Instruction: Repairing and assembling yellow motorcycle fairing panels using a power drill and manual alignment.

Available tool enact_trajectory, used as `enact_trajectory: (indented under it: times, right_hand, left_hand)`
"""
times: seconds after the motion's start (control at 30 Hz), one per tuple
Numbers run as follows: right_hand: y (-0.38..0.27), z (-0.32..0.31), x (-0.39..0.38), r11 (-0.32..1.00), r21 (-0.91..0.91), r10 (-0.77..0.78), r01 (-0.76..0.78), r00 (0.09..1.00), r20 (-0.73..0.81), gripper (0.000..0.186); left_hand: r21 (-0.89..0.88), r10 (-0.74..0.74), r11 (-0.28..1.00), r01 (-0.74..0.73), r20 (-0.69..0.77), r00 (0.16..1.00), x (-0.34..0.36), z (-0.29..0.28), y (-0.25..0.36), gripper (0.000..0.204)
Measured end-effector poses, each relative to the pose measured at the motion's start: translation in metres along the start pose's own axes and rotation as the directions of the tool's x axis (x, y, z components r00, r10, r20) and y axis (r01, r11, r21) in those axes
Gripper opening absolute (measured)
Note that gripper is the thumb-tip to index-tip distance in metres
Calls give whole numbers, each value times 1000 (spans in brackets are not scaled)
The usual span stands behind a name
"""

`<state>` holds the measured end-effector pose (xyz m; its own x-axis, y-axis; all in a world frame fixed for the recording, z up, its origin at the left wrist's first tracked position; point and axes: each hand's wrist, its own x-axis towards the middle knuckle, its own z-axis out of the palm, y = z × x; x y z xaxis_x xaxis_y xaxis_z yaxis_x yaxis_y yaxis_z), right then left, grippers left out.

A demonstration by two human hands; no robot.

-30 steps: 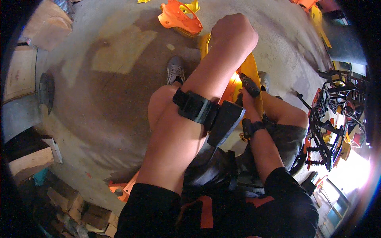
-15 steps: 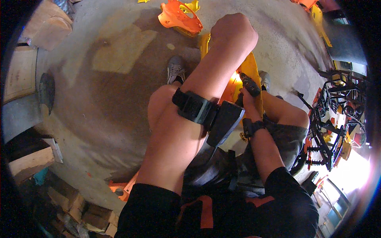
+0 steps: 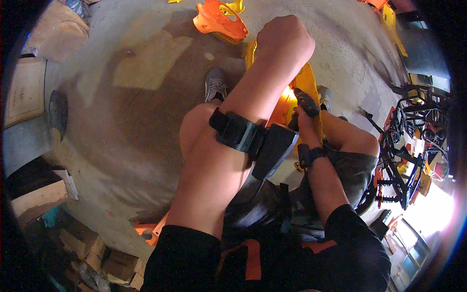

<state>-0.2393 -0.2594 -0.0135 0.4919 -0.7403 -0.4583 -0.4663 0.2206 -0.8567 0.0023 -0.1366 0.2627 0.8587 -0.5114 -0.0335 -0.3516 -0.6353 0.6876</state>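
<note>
At far left, we are seeing brown cardboard boxes (image 3: 119, 265) piling up low down, and a dark, rounded, elongated piece (image 3: 58, 114) lying on the grey concrete floor (image 3: 146, 155). Going right, a grey lace-up shoe (image 3: 214, 85) is standing flat; beyond it, a curved orange plastic shell (image 3: 219, 22) is lying near a smaller yellow plastic part (image 3: 236, 7). Our left forearm (image 3: 204, 170) is crossing the middle, wearing a black strap with a blocky black device (image 3: 275, 151). Our left hand (image 3: 287, 39) is bending over the long yellow plastic panel (image 3: 307, 80); its fingers are staying out of view, so we cannot tell whether it is gripping. The panel is sitting between our bare knees (image 3: 355, 136), bright light (image 3: 291, 93) glowing on its inside. Our right hand (image 3: 304, 119) is gripping a black, rounded handheld tool (image 3: 307, 103), one end just beside that light. A black wristband (image 3: 311, 155) is circling the right wrist. At far right, black metal frames with coil springs (image 3: 404, 160) are clustering together.
</note>
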Motion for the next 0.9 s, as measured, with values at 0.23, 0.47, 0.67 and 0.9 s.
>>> enact_trajectory:
  times: [0.23,0.47,0.67,0.9]
  right_hand:
    - [2,3,2,999,22,44,-45,998,35,17]
    - [3,-7,11,998,-39,52,-51,998,38,13]
    - [-14,-2,-4,994,-102,44,-35,995,90,13]
    - [16,-24,34,981,-92,181,-168,973,146,18]
  left_hand:
    - [21,3,1000,-3,3,1000,1,3,-4,35]
    - [20,4,1000,-4,-3,1000,2,9,2,34]
    - [4,12,1000,-12,-27,1000,0,5,-8,34]
    - [18,7,1000,-7,26,1000,4,5,3,35]
